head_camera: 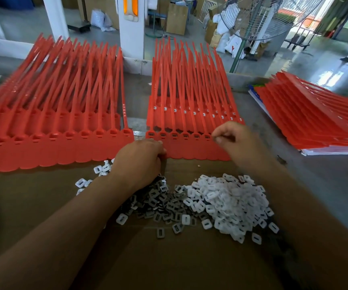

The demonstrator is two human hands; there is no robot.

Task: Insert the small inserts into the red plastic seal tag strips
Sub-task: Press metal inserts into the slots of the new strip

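Red seal tag strips (189, 126) lie in a bank at the middle of the worktop (258, 130), their near edge on a cardboard sheet (168, 258). A second bank (53, 126) lies just to the left and a third stack (315, 126) well apart on the right. On the cardboard, near us, sit 2 touching heaps: dark inserts (164, 203) and white inserts (227, 197).

In the front row, 6 sockets (184, 135) show a dark filling, and our right hand (234, 139) hovers just beside the 6th. Its grip is closed in a thumb-and-forefinger pinch, but whether an insert sits in it is too small to tell. Our left hand (141, 162) rests at the strip's near-left corner, fingers curled under. We cannot tell if that grip holds anything.

We judge the step to be seating a piece in the 7th socket. To do it well, we should keep the left hand pinning the strip so that it cannot slide on the cardboard. We should bring the piece square over the opening and press straight down until it sits flush. A tilted piece would likely jam, so we should check which way it faces before pushing.
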